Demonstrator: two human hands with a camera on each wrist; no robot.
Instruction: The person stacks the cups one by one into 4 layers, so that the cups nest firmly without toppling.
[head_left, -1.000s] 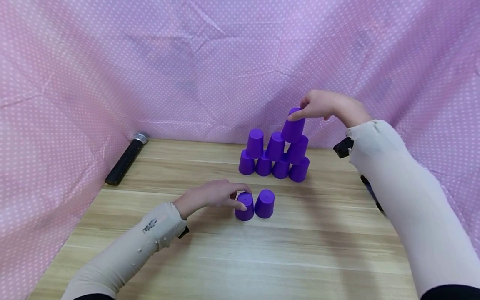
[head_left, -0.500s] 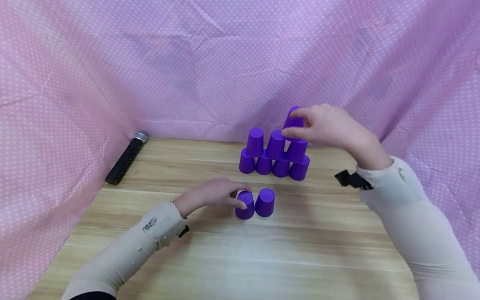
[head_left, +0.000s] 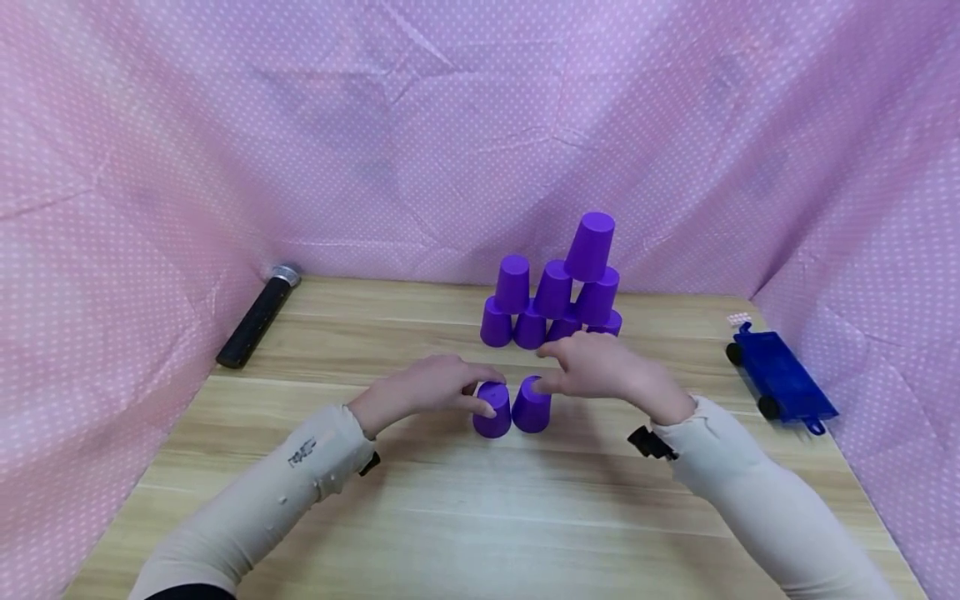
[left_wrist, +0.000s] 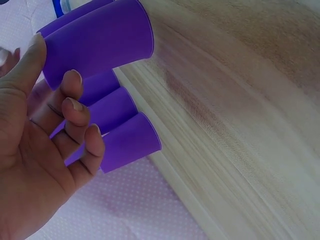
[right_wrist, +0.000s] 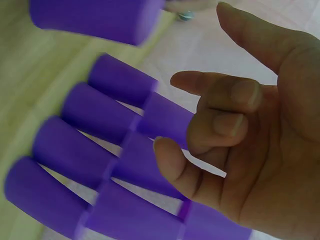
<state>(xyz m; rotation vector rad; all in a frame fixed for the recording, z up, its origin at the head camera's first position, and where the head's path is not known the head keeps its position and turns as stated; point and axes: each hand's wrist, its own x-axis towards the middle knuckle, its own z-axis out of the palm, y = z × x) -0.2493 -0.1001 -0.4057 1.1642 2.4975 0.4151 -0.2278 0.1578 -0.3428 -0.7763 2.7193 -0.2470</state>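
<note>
Upside-down purple cups stand in a stack at the back, a single top cup (head_left: 590, 247) resting over the right side of the middle row. Two more stand side by side in front. My left hand (head_left: 425, 390) holds the left front cup (head_left: 491, 414) by its upper part, thumb and forefinger on either side; the left wrist view shows this cup (left_wrist: 102, 40) too. Beside the right front cup (head_left: 530, 409) is my right hand (head_left: 600, 371), thumb and forefinger spread. In the right wrist view that hand (right_wrist: 250, 130) has nothing between its fingers.
A black microphone (head_left: 258, 319) lies at the table's left edge. On the right edge sits a blue wheeled toy cart (head_left: 783, 373). Pink dotted cloth (head_left: 480, 125) hangs round the wooden table (head_left: 480, 517).
My right hand has let go of the top cup and come down toward the right front cup. The top cup stays on the stack. My left hand has not moved.
</note>
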